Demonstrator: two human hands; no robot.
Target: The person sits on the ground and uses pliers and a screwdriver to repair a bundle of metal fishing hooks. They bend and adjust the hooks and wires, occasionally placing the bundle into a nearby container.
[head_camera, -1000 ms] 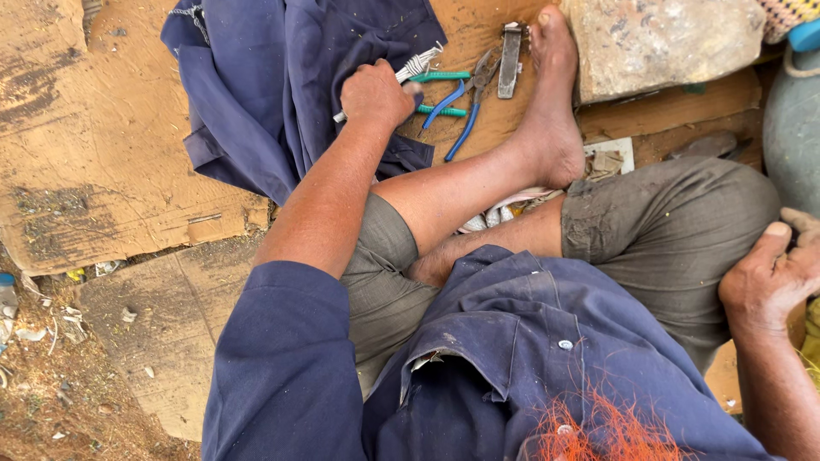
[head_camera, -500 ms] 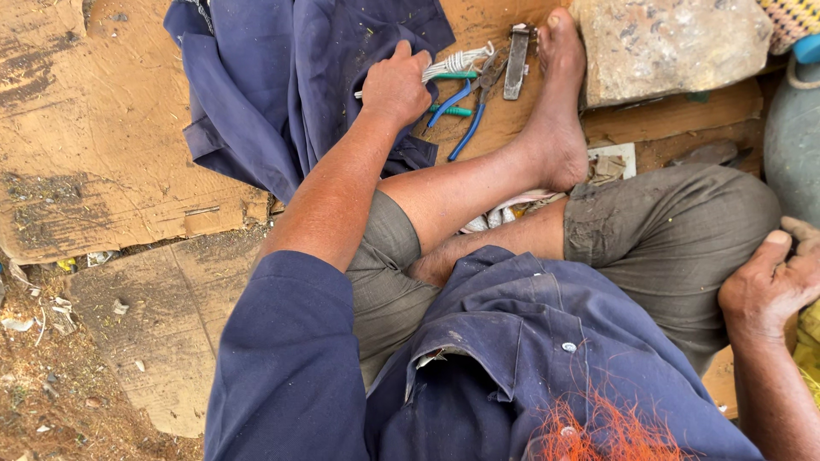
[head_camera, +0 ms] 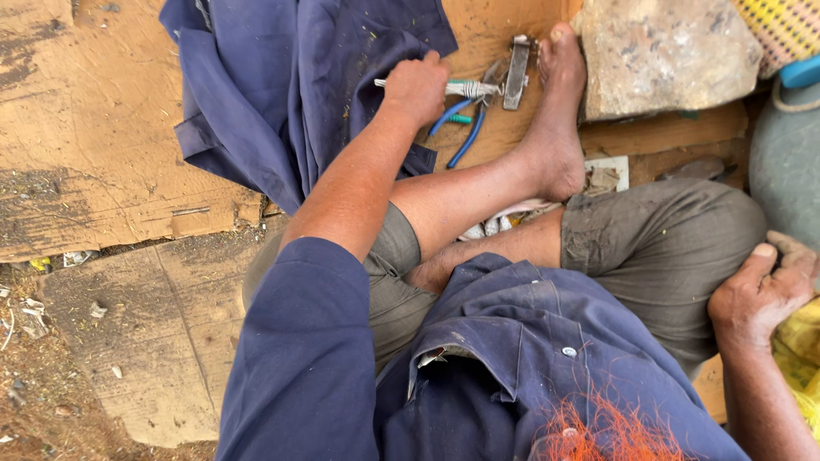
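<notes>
My left hand reaches forward over my bent leg and is closed around a thin tool with a white-taped handle. Just beyond it lie blue-handled pliers and a flat metal tool on the cardboard. They sit beside my bare foot. A crumpled dark blue cloth lies under and left of that hand. My right hand rests on my right knee with loosely bent fingers and holds nothing that I can see.
A large rough stone sits past the foot. A grey-green rounded container stands at the right edge, with something yellow below it. Worn cardboard sheets cover the dirt ground on the left.
My left hand has shifted a little to the right with the taped tool, closer to the pliers and my foot. The right hand stays on the knee.
</notes>
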